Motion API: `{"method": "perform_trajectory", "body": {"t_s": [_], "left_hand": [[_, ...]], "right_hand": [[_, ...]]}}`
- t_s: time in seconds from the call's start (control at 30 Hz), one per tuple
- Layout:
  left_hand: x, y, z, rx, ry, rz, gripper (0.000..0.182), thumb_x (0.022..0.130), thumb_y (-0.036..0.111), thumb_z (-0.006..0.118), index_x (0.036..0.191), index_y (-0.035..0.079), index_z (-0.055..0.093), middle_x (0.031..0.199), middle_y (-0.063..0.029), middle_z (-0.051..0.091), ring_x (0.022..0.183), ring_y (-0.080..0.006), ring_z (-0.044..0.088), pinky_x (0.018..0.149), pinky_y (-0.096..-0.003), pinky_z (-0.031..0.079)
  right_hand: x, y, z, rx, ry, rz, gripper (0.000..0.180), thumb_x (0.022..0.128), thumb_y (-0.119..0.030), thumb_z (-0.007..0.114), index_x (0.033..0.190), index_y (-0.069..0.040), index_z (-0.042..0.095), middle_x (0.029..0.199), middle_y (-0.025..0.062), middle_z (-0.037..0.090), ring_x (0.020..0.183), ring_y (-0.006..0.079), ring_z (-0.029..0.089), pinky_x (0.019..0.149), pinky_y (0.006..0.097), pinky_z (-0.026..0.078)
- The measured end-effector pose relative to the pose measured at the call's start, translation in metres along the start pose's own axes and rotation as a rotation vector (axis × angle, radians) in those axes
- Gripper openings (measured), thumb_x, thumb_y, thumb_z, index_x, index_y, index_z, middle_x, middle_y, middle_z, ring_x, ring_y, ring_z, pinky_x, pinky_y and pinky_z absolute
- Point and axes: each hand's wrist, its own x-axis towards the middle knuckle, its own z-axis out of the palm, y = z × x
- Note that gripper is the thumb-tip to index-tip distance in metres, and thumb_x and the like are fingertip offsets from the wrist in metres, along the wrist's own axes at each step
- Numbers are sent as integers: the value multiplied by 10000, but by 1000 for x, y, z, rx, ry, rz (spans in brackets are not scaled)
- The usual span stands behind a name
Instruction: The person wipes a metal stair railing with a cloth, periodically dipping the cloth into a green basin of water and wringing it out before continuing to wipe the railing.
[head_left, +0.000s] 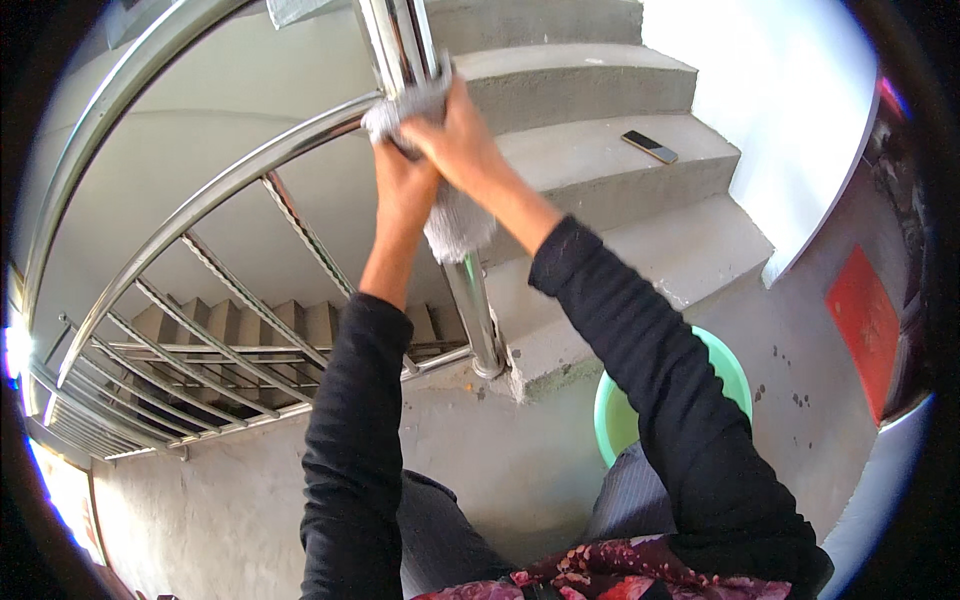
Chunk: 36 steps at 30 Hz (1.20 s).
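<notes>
A grey cloth (459, 225) is wrapped around a polished metal newel post (474, 307) at the head of a stair railing. My left hand (405, 176) grips the cloth on the near left side of the post. Just above and to the right, my right hand (461, 142) presses the cloth against the post, its thumb crossing over my left hand. One part of the cloth hangs down along the post below both hands. The curved metal handrail (247, 176) meets the post beside the cloth. My hands hide part of the post.
A mint-green basin (731, 364) holding liquid stands on the floor below my right forearm. Concrete steps (585, 90) rise beyond the post, with a phone (649, 147) lying on one. Twisted metal balusters (225, 277) guard a lower stairway at left. A red mat (866, 330) lies at right.
</notes>
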Motion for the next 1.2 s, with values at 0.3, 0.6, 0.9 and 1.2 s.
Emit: {"method": "perform_trajectory", "body": {"t_s": [0.3,0.6,0.9,1.2], "left_hand": [[-34,-46,-13,171,-12,-116,576,744,220,730,1181,-68,488,1120,-180,589,1025,-234,578,875,-360,461],[-124,-104,-11,95,-107,-271,379,831,186,649,1127,-36,573,1043,-136,652,952,-190,606,826,-341,482],[-177,-144,-16,24,-138,-356,461,848,108,625,1287,33,507,1241,-123,581,1109,-214,565,921,-345,444],[-140,-118,-10,-79,-96,-296,453,813,30,648,1249,27,523,1198,-94,592,1092,-189,558,939,-341,442]], "right_hand": [[-34,19,9,-127,39,47,558,689,-238,718,1100,21,443,1072,227,542,998,415,562,850,457,454],[-137,78,7,-140,64,305,602,665,-191,712,1155,7,424,1082,223,530,1036,387,547,890,433,428],[-198,109,9,-47,24,457,661,697,-135,687,1269,-20,377,1166,141,514,1138,244,483,999,361,363],[-166,97,2,-30,-24,335,731,741,-194,737,1320,-3,334,1213,150,504,1158,243,488,1017,374,362]]}}
